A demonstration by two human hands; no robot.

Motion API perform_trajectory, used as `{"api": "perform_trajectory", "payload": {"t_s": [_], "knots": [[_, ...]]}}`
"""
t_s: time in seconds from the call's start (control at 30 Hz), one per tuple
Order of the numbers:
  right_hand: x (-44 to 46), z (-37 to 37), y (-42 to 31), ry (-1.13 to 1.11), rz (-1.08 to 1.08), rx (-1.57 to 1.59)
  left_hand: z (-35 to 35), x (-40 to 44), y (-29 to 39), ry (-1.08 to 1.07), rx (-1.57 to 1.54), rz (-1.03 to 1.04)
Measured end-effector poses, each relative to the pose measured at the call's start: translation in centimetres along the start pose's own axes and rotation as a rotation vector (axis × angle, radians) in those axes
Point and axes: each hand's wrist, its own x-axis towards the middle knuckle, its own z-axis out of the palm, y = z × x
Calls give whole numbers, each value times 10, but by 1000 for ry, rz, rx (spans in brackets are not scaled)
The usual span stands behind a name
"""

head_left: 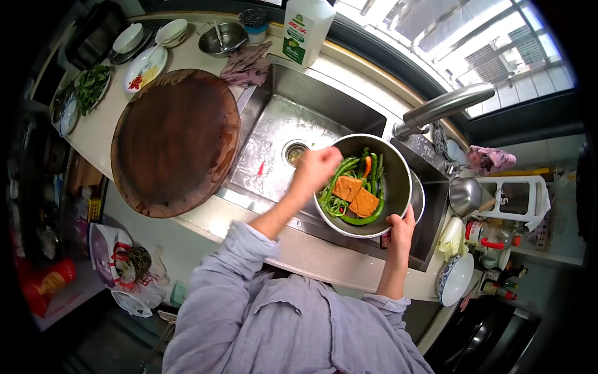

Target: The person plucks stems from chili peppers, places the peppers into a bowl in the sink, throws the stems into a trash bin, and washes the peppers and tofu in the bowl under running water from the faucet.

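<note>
A pot (395,187) with a pale outside and a grey inside is tilted toward me over the sink's right part. My right hand (400,232) grips it at the lower right rim. Inside lie long green peppers (372,216), an orange-red pepper (367,167) and orange-brown blocks (363,203), with leafy greens (337,206) beside them. My left hand (316,167) is at the pot's left rim, its fingers curled closed; what they hold, if anything, is hidden.
A steel sink (311,112) has a drain (295,153) and a red scrap (260,168) in it. The faucet (448,107) reaches over from behind. A round wooden chopping board (177,143) lies left, a white jug (305,31) behind. A patterned bowl (455,280) stands right.
</note>
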Motion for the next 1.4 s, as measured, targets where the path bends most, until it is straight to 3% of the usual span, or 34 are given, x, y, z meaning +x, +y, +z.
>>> {"api": "perform_trajectory", "payload": {"t_s": [0.03,0.1,0.13,0.17,0.2,0.27,0.37,0.47,0.5,0.63,0.73,0.83,0.9,1.0,1.07,1.1,1.23,1.3,1.4], "knots": [[-1,-4,1,14,24,18,-19,2,15,97,-138,6],[-2,-9,8,69,51,50,-57,29,-1,387,-77,88],[-2,-11,11,74,61,62,-82,67,-54,535,223,159],[-2,-14,13,79,68,72,-91,74,-66,536,508,42],[-1,-16,16,86,75,82,-95,76,-81,407,723,-79],[0,-17,22,97,81,134,-90,80,-114,70,1012,-45],[0,-17,24,115,105,159,-73,77,-138,-242,1270,175],[0,-14,28,145,97,201,-57,76,-159,-354,1335,194],[0,-14,30,143,97,188,-57,77,-162,-364,1332,236],[-1,-5,19,162,82,149,-61,97,-147,-248,1200,35],[1,3,10,139,-3,99,-50,106,-78,117,295,-111],[9,18,8,136,-208,-59,-24,68,-11,156,-4,327],[8,32,-2,139,-322,-166,9,38,-3,116,123,481],[0,56,-26,168,-507,-410,42,39,-57,173,137,200],[0,71,-33,201,-712,-534,61,32,-58,320,335,399],[-4,80,-38,231,-817,-624,65,33,-57,273,152,353],[-27,105,-47,175,-874,-825,76,34,-65,217,-304,280],[-30,108,-47,175,-896,-787,73,33,-67,225,-309,283],[-33,109,-43,180,-943,-782,69,34,-81,269,-45,404]]}}
